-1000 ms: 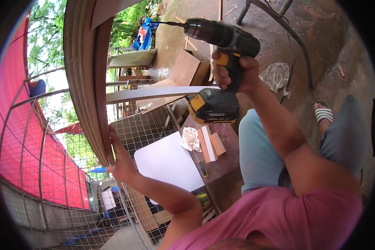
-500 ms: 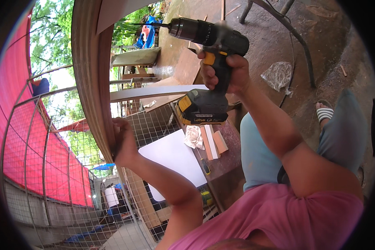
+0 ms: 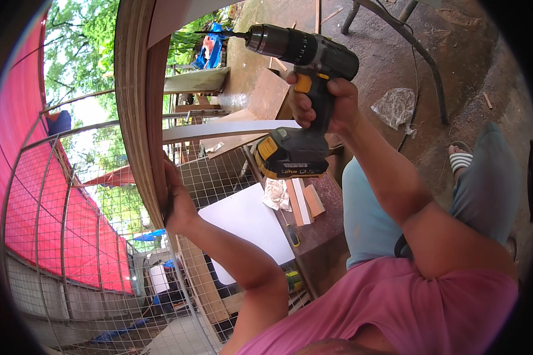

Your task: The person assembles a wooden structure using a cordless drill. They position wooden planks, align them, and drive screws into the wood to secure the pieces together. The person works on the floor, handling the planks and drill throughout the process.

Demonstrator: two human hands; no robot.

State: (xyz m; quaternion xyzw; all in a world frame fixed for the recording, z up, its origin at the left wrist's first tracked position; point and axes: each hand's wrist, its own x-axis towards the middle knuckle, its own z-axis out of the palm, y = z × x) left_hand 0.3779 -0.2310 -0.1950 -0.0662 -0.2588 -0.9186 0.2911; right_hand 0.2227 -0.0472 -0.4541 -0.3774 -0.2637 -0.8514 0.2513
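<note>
In my right hand (image 3: 342, 105) is a black and yellow cordless drill (image 3: 318, 58), raised and pointing left. Its long thin bit extends toward a layered wooden panel (image 3: 133, 100) that stands on edge at the left; from this angle I cannot tell whether the tip touches it. My fingers wrap round the drill's grip, close to the yellow trigger, above the battery pack. Lower down, my left hand (image 3: 180, 204) grips the panel's near end, its fingers partly hidden against the wood.
A white board (image 3: 243, 231) lies below my left forearm. Beside it are a screwdriver (image 3: 292, 235), wood strips (image 3: 299, 201) and a crumpled cloth (image 3: 276, 195). Wire mesh (image 3: 89, 236) stands at the left. A plastic bag (image 3: 394, 108) and metal legs (image 3: 420, 50) are on the right floor.
The wooden panel and my left hand have shifted slightly right in view. The drill has moved a little to the right as well, still held in my right hand.
</note>
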